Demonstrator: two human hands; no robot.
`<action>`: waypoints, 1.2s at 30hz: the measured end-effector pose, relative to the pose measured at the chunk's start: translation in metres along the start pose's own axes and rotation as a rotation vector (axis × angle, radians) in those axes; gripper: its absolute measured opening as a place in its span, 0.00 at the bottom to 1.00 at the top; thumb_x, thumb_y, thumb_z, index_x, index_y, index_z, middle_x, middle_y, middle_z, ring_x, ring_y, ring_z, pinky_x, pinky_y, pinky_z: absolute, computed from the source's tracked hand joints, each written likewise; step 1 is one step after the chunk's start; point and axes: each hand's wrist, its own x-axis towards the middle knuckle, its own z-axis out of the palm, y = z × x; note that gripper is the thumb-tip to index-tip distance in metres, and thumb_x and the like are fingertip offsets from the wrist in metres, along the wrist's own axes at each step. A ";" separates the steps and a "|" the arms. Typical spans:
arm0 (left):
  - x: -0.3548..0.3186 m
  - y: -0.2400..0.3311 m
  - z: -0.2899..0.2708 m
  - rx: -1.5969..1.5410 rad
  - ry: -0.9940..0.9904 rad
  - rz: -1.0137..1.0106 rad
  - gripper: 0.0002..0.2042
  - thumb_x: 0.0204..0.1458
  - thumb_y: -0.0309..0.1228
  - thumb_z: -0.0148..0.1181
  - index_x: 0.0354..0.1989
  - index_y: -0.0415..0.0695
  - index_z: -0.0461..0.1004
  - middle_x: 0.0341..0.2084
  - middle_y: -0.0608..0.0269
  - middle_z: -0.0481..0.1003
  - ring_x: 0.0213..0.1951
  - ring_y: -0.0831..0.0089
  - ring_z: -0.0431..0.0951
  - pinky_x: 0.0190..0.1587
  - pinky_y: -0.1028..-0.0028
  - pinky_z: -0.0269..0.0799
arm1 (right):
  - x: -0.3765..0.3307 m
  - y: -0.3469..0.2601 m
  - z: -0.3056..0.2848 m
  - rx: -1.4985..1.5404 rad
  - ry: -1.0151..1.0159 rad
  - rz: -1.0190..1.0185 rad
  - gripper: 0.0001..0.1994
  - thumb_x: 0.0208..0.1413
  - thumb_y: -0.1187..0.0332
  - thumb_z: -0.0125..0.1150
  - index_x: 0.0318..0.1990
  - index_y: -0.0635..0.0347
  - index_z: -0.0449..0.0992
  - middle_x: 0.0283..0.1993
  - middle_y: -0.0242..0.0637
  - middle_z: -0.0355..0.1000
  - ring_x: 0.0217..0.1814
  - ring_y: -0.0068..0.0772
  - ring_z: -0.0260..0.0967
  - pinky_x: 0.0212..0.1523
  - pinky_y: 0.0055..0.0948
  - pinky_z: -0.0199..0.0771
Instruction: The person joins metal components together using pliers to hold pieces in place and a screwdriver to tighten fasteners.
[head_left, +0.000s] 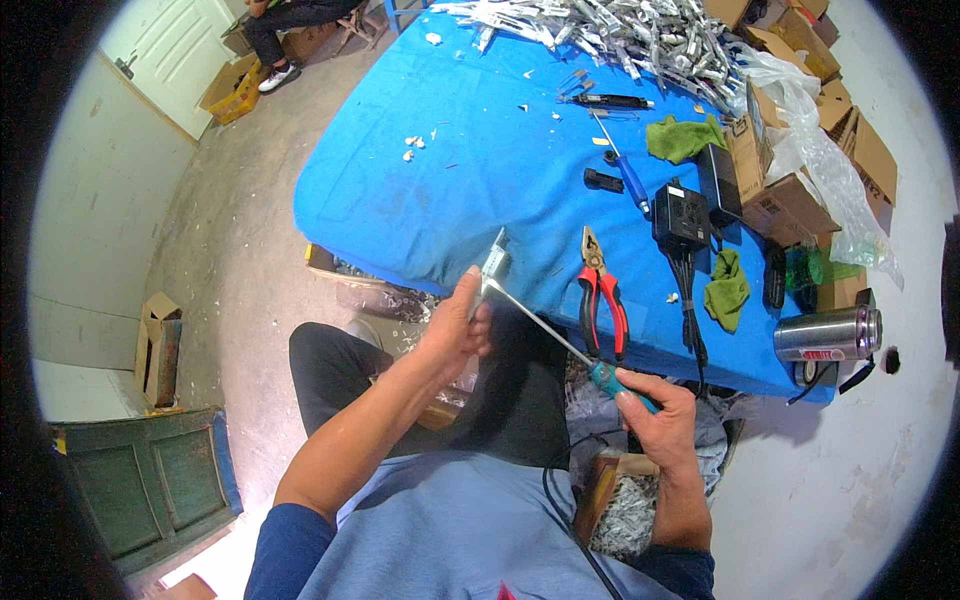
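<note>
My left hand point(458, 325) grips a small silver metal bracket point(494, 264) and holds it up over the near edge of the blue table point(440, 190). My right hand point(658, 412) is closed around the teal handle of a screwdriver point(560, 340). Its long shaft runs up and left, and the tip meets the bracket. Red-handled pliers point(598, 290) lie on the table just beyond the shaft.
A heap of silver metal parts point(620, 35) covers the table's far end. A blue screwdriver point(625, 170), black power strip point(682, 215), green cloths point(727, 288), steel flask point(828, 335) and cardboard boxes point(775, 190) crowd the right side. A seated person point(290, 20) is far off.
</note>
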 end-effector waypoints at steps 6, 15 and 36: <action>-0.001 -0.001 0.000 0.016 0.013 0.011 0.29 0.54 0.64 0.50 0.16 0.52 0.58 0.10 0.75 0.52 0.12 0.79 0.48 0.21 0.74 0.53 | 0.003 -0.015 -0.001 -0.145 0.015 -0.104 0.14 0.49 0.75 0.65 0.45 0.65 0.80 0.41 0.44 0.79 0.42 0.29 0.77 0.45 0.26 0.74; 0.001 -0.003 -0.002 0.013 -0.007 0.011 0.29 0.55 0.64 0.48 0.16 0.53 0.58 0.10 0.76 0.51 0.12 0.79 0.48 0.20 0.75 0.53 | 0.005 -0.027 -0.001 -0.153 0.006 -0.075 0.13 0.49 0.76 0.65 0.45 0.66 0.80 0.41 0.43 0.79 0.42 0.28 0.77 0.45 0.25 0.74; -0.005 0.001 0.004 -0.044 0.034 -0.021 0.30 0.56 0.66 0.41 0.17 0.52 0.57 0.10 0.75 0.51 0.13 0.79 0.48 0.21 0.74 0.54 | 0.002 -0.029 0.007 -0.082 0.052 0.050 0.14 0.50 0.74 0.64 0.45 0.66 0.80 0.43 0.43 0.79 0.44 0.26 0.76 0.48 0.25 0.73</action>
